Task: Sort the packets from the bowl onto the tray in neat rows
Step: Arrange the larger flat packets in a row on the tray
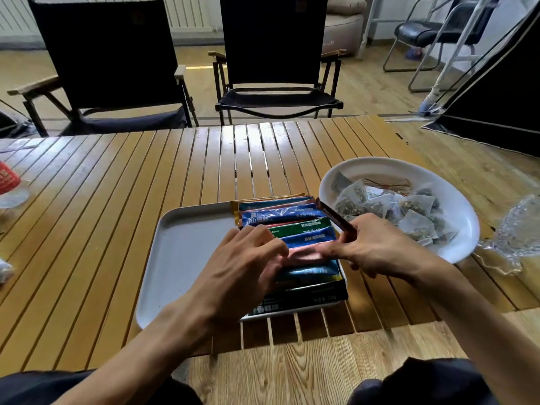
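Note:
A white tray lies on the slatted wooden table, with a row of overlapping foil packets in blue, green, orange and dark colours along its right half. My left hand rests over the middle of that row, fingertips on a pink packet. My right hand pinches the other end of the pink packet and also grips a dark brown packet that sticks up to the left. The white bowl to the right holds several mesh tea bags.
A crumpled clear plastic wrapper lies right of the bowl. A bottle with a red label stands at the table's left edge. Two dark folding chairs stand behind the table. The tray's left half is bare.

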Available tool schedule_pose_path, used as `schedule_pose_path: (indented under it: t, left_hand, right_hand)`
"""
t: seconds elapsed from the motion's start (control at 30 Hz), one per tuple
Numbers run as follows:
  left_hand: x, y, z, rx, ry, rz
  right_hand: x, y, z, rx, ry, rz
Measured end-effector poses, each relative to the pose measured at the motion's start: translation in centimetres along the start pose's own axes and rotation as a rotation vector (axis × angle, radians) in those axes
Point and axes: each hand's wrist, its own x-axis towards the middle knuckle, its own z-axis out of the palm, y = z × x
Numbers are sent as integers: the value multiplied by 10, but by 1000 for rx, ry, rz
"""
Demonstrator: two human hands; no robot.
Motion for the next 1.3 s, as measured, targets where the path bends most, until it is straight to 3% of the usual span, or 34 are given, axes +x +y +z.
schedule_pose_path:
  t: [0.1, 0.23, 0.53, 0.67, 0.83, 0.93, 1.13, 1.3]
  left_hand:
    - [-2, -1, 1, -12, -7, -4]
    - [-3, -1, 1, 0, -8, -23]
    - [1, -2, -2, -54, 68, -63]
    - [7, 1, -9, -347, 146, -191]
    - [17, 7, -14, -695, 117, -393]
    - [20, 8, -16, -914, 96, -481]
    - [28, -3, -20, -998, 164, -592]
    - [31, -15, -17, -925, 190, -631]
  right_hand:
    - [-1, -1, -6, 71, 76, 1]
    - [0, -4, -9, 341, 201, -37]
    - [1, -7, 0, 683, 269, -127]
    - [-1, -11, 0, 830, 215, -139]
    - [0, -19, 6, 918, 154, -47]
    - [-1, -23, 13, 947, 101, -32]
    - [5, -19, 8, 949, 169, -33]
    - [12, -14, 8, 542, 361, -134]
